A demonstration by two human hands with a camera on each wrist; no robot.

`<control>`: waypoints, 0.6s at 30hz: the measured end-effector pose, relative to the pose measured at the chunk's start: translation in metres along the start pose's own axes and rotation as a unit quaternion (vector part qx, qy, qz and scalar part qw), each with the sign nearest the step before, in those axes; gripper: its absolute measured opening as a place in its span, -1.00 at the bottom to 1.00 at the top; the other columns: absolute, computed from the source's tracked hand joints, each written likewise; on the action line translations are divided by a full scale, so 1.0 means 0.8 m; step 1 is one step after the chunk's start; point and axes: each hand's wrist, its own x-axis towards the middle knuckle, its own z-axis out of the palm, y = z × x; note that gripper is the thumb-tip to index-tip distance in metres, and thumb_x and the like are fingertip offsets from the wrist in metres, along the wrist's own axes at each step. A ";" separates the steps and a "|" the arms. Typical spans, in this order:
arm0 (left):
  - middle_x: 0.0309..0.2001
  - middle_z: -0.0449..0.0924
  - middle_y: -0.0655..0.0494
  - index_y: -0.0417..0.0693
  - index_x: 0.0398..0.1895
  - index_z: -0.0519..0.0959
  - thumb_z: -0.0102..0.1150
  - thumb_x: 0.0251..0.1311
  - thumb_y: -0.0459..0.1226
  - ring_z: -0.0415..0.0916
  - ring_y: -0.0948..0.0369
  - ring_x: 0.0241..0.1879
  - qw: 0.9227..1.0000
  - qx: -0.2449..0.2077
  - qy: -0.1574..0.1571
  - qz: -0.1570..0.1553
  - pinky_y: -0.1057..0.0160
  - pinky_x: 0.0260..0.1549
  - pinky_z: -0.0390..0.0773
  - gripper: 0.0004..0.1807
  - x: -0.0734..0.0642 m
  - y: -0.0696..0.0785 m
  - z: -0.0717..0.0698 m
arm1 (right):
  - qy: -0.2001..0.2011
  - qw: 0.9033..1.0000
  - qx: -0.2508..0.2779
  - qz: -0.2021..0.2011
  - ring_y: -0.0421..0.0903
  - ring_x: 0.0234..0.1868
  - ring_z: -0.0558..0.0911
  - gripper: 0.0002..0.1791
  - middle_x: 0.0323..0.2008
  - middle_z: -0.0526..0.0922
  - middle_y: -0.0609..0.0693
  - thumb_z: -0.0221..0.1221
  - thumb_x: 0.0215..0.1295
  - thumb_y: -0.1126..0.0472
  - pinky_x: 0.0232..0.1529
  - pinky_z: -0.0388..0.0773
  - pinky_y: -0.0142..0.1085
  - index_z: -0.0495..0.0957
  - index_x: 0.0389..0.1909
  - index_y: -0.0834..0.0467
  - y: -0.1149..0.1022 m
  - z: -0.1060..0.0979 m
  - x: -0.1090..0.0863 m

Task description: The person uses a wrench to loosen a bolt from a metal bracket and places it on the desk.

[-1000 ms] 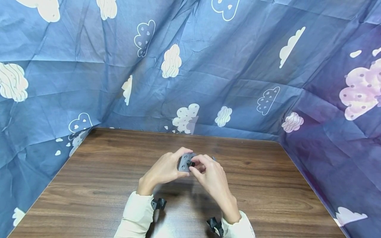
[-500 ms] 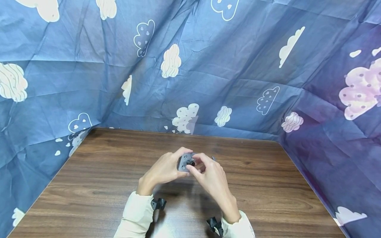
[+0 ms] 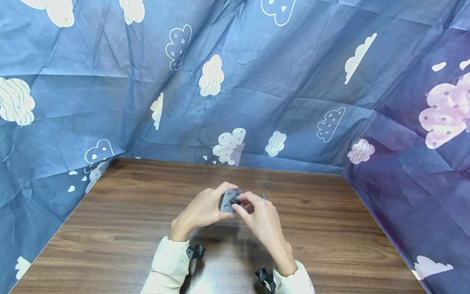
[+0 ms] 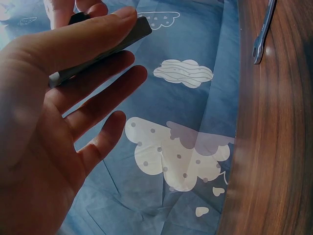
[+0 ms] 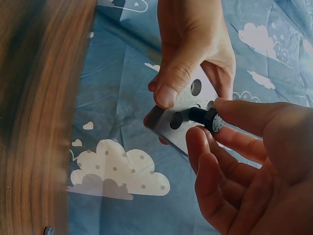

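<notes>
My left hand (image 3: 202, 208) grips a grey metal plate (image 3: 228, 200) with several round holes, thumb on one side and fingers on the other. A black hex bolt (image 5: 200, 116) stands in a hole near the plate's middle, part of its shank showing outside. The fingertips of my right hand (image 3: 258, 212) are around the bolt's head (image 5: 215, 122), pinching it. In the left wrist view the plate (image 4: 139, 35) appears edge-on under the thumb, and the lower fingers of the left hand (image 4: 73, 112) stretch out free. Both hands are above the table.
A wrench (image 4: 263, 36) lies on the wooden table (image 3: 147, 179) beyond the right hand; in the head view only its bluish tip (image 3: 263, 196) shows. A blue cloud-print cloth (image 3: 257, 81) hangs around the back and sides. Black straps (image 3: 196, 252) sit on both wrists.
The right thumb and forefinger spread a little at the bolt's head half a second ago and are now closer around it again. The left hand and plate stay in place.
</notes>
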 end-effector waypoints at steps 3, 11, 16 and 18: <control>-0.40 0.65 0.17 0.11 0.22 0.44 0.56 -0.10 -0.13 0.45 0.34 -0.53 1.000 0.005 0.001 0.000 0.35 -0.50 0.45 -0.26 0.000 0.000 0.000 | 0.003 1.000 0.001 -0.012 -0.29 -0.46 0.63 -0.85 -0.46 0.68 -0.17 0.40 0.14 0.16 -0.39 0.55 -0.37 0.68 -0.26 0.03 0.000 0.000 0.000; -0.40 0.65 0.17 0.10 0.22 0.44 0.56 -0.10 -0.12 0.45 0.33 -0.53 1.000 0.006 -0.001 -0.002 0.35 -0.50 0.45 -0.26 0.000 0.000 0.000 | 0.008 1.000 -0.005 -0.024 -0.29 -0.46 0.63 -0.81 -0.43 0.67 -0.17 0.42 0.09 0.22 -0.40 0.52 -0.37 0.69 -0.25 0.04 0.001 0.000 0.000; -0.38 0.66 0.15 0.07 0.22 0.44 0.56 -0.10 -0.13 0.46 0.32 -0.52 1.000 0.006 -0.001 -0.003 0.34 -0.49 0.45 -0.25 0.001 -0.001 0.000 | 0.009 1.000 -0.007 -0.027 -0.28 -0.45 0.63 -0.80 -0.42 0.66 -0.15 0.43 0.08 0.24 -0.41 0.51 -0.36 0.69 -0.25 0.04 0.000 0.000 0.000; -0.38 0.66 0.15 0.08 0.22 0.44 0.56 -0.10 -0.13 0.45 0.33 -0.52 1.000 0.007 -0.001 -0.004 0.34 -0.49 0.45 -0.25 0.000 -0.001 0.000 | 0.010 1.000 -0.009 -0.028 -0.28 -0.45 0.64 -0.80 -0.42 0.65 -0.15 0.43 0.07 0.24 -0.42 0.51 -0.36 0.69 -0.25 0.04 0.000 0.000 0.000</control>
